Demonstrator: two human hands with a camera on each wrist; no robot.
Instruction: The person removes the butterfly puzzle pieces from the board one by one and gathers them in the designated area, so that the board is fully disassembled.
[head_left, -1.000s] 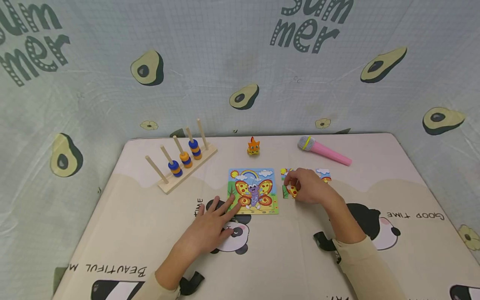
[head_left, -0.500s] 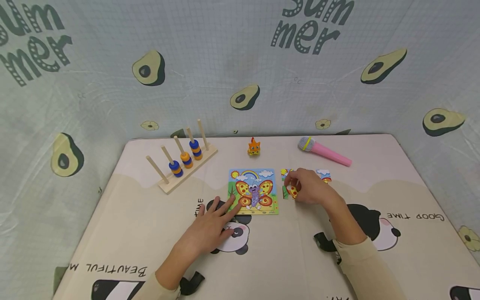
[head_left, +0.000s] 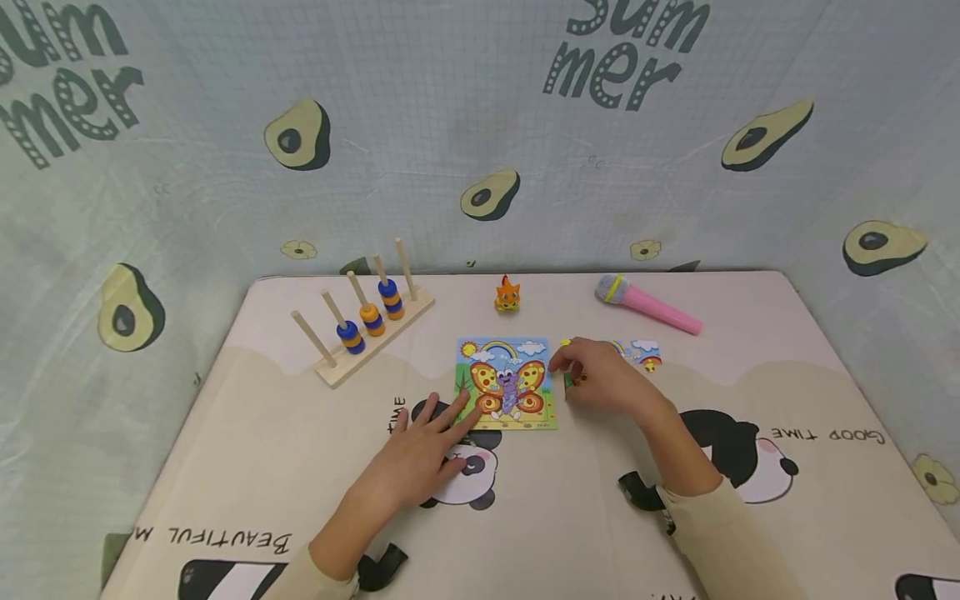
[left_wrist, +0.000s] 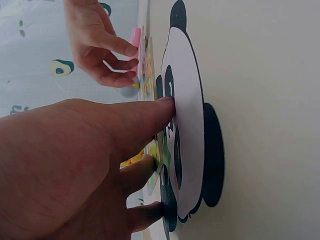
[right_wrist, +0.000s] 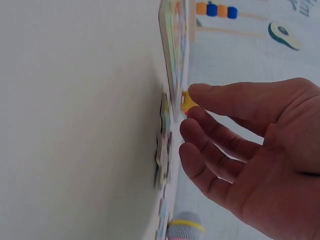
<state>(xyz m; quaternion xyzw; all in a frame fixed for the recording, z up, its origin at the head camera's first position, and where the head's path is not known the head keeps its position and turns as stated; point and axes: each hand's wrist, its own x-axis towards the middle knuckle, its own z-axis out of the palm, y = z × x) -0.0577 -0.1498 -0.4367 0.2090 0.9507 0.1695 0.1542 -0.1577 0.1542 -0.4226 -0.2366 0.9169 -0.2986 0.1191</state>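
A square butterfly picture puzzle board (head_left: pixel 517 358) lies flat in the middle of the table. My left hand (head_left: pixel 416 462) rests with spread fingers on the tablecloth, two fingertips over the board's lower left corner. To the board's right, my right hand (head_left: pixel 603 375) hovers with fingers loosely bent over several loose puzzle pieces (right_wrist: pixel 164 155), partly covering them in the head view. In the right wrist view, a gap shows between its fingertips and those pieces, and nothing is in its grasp. More puzzle pieces (head_left: pixel 647 353) show beyond the right hand.
A wooden peg stand (head_left: pixel 378 340) with blue and orange rings stands at the back left. Behind the board sits a small orange toy figure (head_left: pixel 507 295). At the back right lies a pink toy microphone (head_left: pixel 660 310). A printed curtain (head_left: pixel 420 100) hangs behind the table.
My right hand has shifted left toward the board and off the pieces it was touching, uncovering more of the pieces on the right. My left hand has stayed in place.
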